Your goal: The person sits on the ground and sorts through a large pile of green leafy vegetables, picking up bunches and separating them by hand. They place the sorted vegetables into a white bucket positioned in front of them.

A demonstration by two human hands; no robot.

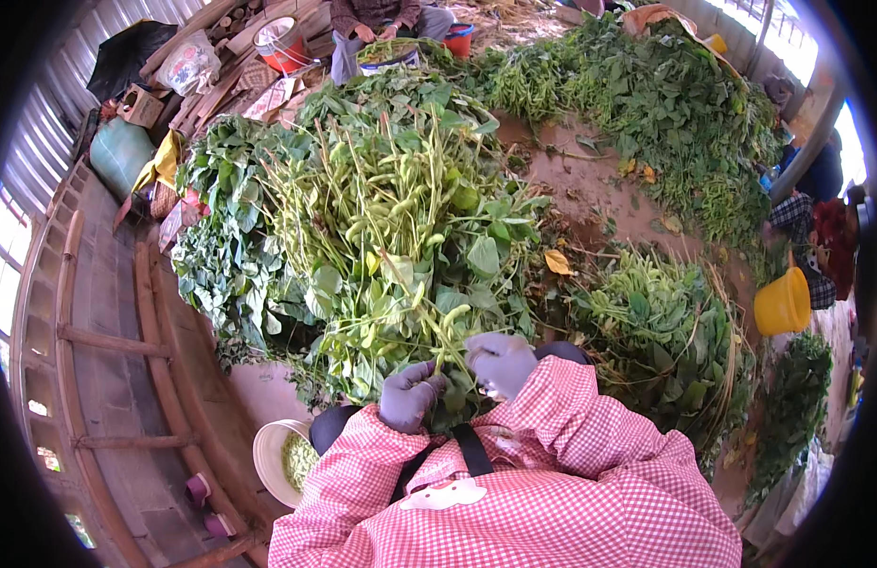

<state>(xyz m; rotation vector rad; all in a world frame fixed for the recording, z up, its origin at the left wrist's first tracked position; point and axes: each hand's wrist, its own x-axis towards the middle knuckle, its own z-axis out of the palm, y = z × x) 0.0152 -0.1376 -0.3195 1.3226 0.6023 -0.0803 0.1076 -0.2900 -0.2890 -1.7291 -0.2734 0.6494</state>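
Observation:
In a grey glove, my left hand (412,397) pinches the lower part of a green soybean stalk (430,325) that bears plump pods. My right hand (503,363), gloved alike, is curled beside the same stalk, its fingertips near the pods; whether it grips one is hidden. A large heap of soybean plants (403,206) with pods and leaves rises just beyond both hands. To the left of my lap, a white bucket (266,454) holds loose green pods (297,459).
A wooden ladder (112,341) leans along the block wall at left. More plants lie in a pile (658,319) at right and a big heap (623,92) behind. A yellow bucket (782,302) stands far right. Another person (381,21) sits opposite, hands over a basin (390,62).

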